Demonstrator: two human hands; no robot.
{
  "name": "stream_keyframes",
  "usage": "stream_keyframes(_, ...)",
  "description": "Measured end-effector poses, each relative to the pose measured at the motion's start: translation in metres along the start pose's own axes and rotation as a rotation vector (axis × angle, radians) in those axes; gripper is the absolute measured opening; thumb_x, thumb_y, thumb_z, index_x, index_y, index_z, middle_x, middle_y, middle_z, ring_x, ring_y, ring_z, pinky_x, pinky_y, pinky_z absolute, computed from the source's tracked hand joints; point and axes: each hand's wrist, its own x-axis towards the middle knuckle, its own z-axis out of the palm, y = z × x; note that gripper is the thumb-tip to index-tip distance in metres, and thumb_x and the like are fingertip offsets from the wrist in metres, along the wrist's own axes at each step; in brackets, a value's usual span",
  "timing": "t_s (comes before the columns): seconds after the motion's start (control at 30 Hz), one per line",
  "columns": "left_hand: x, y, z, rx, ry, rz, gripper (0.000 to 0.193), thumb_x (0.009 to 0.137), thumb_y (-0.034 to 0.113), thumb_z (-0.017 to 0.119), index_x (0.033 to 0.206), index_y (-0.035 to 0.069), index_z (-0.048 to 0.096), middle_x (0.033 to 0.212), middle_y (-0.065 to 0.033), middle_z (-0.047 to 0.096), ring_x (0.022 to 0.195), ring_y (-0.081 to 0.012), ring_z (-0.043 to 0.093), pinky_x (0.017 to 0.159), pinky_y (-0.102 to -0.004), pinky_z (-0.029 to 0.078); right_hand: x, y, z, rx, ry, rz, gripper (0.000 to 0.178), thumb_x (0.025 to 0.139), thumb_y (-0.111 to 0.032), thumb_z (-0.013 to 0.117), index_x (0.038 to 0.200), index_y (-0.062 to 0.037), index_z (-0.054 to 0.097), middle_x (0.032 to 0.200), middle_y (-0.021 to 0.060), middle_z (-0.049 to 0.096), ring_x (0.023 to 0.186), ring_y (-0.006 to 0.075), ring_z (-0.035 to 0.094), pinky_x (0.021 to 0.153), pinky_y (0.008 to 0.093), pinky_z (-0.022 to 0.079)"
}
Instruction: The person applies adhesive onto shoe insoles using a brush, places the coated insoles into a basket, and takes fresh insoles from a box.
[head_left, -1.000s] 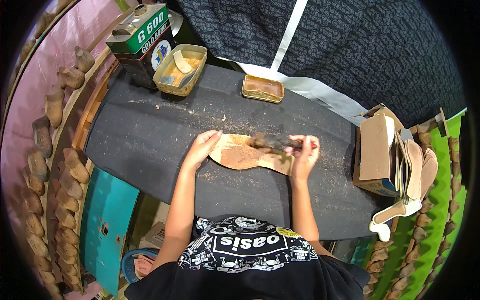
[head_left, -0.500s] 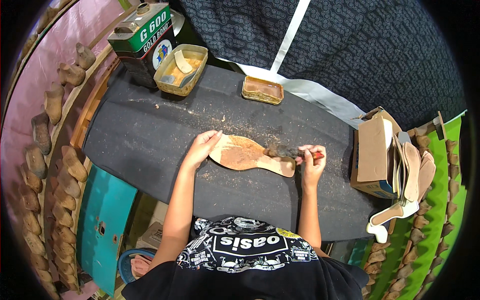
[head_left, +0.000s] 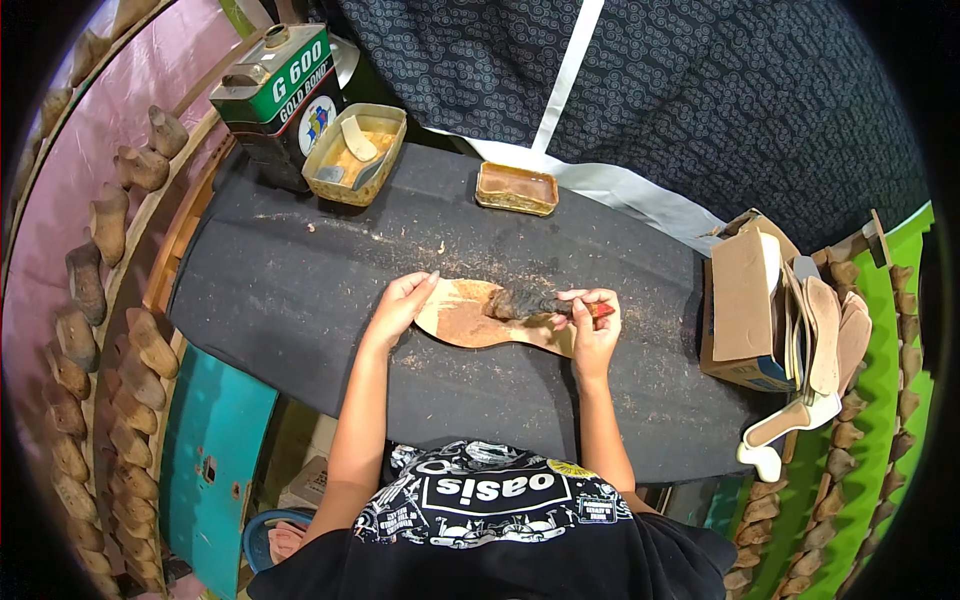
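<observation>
A tan, shoe-sole-shaped insole (head_left: pixel 452 320) lies over the dark-covered table, its wide end toward the left and its narrow end toward the right. My left hand (head_left: pixel 400 308) pinches the rim of the wide end between thumb and fingers. In my right hand (head_left: pixel 596 325) is a brush (head_left: pixel 522 304) with a dark, crusted body and a red handle end. The brush's tip rests over the middle of the insole, on its brownish, wet-looking patch. Part of the narrow end is hidden behind the brush and my right hand.
At the back stands a shallow tub (head_left: pixel 516 190) of brownish stuff. A larger tub (head_left: pixel 372 185) with scrapers sits beside a green-black metal can (head_left: pixel 285 105). A cardboard box (head_left: pixel 738 300) holds sole pieces (head_left: pixel 823 330) at the right. Shoe lasts (head_left: pixel 150 345) line racks on both sides.
My right hand and the brush have moved left along the insole, from its narrow part to the middle of the wide part. My left hand keeps its hold.
</observation>
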Motion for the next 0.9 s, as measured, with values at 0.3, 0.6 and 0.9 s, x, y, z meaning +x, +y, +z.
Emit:
stream_keyframes(0.3,-0.002,0.004,0.003,0.024,0.019,0.044,0.023,0.084,0.022,0.047,0.076,0.003,0.055,0.063,0.0057,0.049,0.053,0.0003,0.039,0.047,-0.0152,0.031,-0.001,-0.016,-0.060,-0.220,0.113,-0.067,0.010,0.076,0.002,0.041,0.081,-0.0054,0.036,0.072,0.0125,0.054,0.048,0.0059,0.045,0.041,0.0154,0.039)
stream_keyframes(0.6,-0.003,0.005,0.007,0.065,0.048,0.033,0.023,0.083,0.023,0.047,0.075,0.004,0.055,0.057,0.0082,0.043,0.048,0.0010,0.032,0.041,-0.0158,0.024,-0.004,-0.016,-0.021,-0.129,0.056,-0.064,0.008,0.077,-0.001,0.043,0.082,-0.0037,0.037,0.075,0.0133,0.053,0.063,0.0135,0.054,0.047,0.0189,0.043)
stream_keyframes(0.9,0.000,-0.004,0.004,0.098,0.043,0.070,0.022,0.083,0.022,0.048,0.073,0.004,0.054,0.055,0.0082,0.042,0.047,0.0009,0.032,0.040,-0.0161,0.024,-0.005,-0.016,-0.037,-0.264,-0.117,-0.056,0.007,0.075,0.001,0.043,0.079,-0.0032,0.039,0.075,0.0123,0.056,0.057,0.0080,0.049,0.050,0.0184,0.042)
